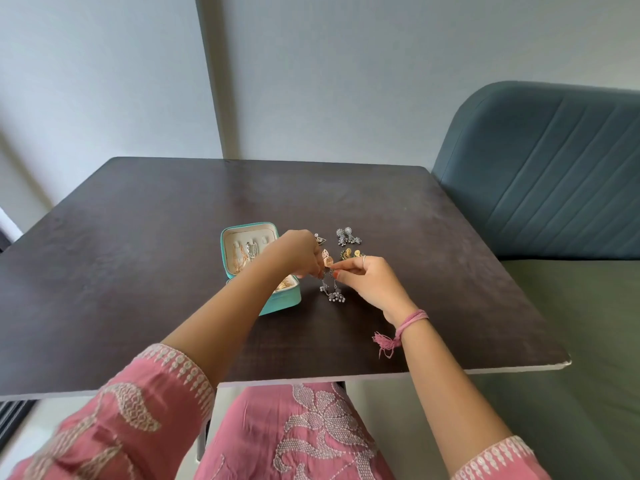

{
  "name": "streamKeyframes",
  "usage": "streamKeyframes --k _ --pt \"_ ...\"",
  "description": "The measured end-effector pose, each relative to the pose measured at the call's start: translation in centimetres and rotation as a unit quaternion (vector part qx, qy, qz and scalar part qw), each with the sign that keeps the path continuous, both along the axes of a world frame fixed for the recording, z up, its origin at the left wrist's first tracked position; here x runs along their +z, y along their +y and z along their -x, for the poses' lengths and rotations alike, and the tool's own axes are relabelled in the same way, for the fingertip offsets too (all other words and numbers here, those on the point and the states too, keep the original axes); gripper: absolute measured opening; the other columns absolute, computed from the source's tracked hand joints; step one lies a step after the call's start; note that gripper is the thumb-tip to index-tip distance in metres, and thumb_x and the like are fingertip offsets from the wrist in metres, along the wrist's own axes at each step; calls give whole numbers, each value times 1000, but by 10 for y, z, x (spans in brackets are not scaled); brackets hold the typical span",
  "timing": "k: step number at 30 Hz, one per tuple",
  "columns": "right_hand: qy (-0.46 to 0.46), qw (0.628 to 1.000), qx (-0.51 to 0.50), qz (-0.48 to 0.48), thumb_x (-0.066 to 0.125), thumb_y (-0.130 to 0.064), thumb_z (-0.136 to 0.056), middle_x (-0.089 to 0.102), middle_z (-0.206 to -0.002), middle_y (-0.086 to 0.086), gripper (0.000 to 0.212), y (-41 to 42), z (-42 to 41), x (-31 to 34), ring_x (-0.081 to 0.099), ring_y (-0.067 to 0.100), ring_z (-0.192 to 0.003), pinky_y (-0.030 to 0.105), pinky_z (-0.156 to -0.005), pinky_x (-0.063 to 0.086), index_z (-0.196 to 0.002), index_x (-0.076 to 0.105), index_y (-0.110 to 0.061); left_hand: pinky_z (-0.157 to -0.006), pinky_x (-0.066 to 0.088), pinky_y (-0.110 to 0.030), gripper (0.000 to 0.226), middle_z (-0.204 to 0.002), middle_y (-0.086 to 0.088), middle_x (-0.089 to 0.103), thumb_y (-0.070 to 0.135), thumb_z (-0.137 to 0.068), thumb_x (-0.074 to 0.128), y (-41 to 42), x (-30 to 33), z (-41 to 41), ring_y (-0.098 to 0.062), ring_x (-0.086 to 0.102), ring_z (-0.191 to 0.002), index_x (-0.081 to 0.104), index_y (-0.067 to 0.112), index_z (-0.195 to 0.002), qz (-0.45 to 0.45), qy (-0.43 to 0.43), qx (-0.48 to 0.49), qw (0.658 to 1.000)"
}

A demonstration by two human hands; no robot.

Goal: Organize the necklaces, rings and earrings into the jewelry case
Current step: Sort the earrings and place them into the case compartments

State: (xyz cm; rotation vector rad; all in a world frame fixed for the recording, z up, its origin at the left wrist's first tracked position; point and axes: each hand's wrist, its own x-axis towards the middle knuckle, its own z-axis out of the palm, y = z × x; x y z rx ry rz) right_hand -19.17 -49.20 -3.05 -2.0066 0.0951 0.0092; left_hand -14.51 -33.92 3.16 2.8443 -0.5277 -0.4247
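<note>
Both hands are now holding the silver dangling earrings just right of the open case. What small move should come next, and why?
Probably carry the silver earrings, which both the left hand and right hand pinch, leftward over the open jewelry case; it lies close beside them.

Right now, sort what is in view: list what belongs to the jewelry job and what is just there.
Part of the job:
- teal jewelry case, open, chains inside
- silver dangling earrings, pinched by left hand and right hand
- silver earring pair
- gold earrings
- triangular earring

Just there:
- dark table
- blue-grey chair
</note>
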Motion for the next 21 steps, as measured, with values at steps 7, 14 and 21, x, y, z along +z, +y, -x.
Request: streamKeyframes --k 7,14,21 --pt "22 997 -17 67 69 -19 -85 71 -86 -5 12 1 -16 -11 64 9 -84 23 -83 50 -95 74 -24 -71 49 -22 19 -87 -1 72 14 -84 63 12 -1 -2 -9 59 -56 71 16 -101 91 -19 41 995" --pt "-37 997 -67 -26 65 -10 -86 68 -80 -4 19 -1 -3 2 58 5 -67 18 -71 46 -90 71 -28 -56 41 -4 12 -77 10 69 19 -86 62 55 9 25 2 57 -45 71 27 -88 277 -103 111 949" --pt "-99 967 -131 -195 63 -5 -87 73 -82 -5 20 23 40 11 67 6 -76 21 -72 53 -94 72 -23 -70 50 -24 13 -91 8 68 20 -87 62 95 -18 53 -10 64 -82 67 27 -97 425 -151 282 847"
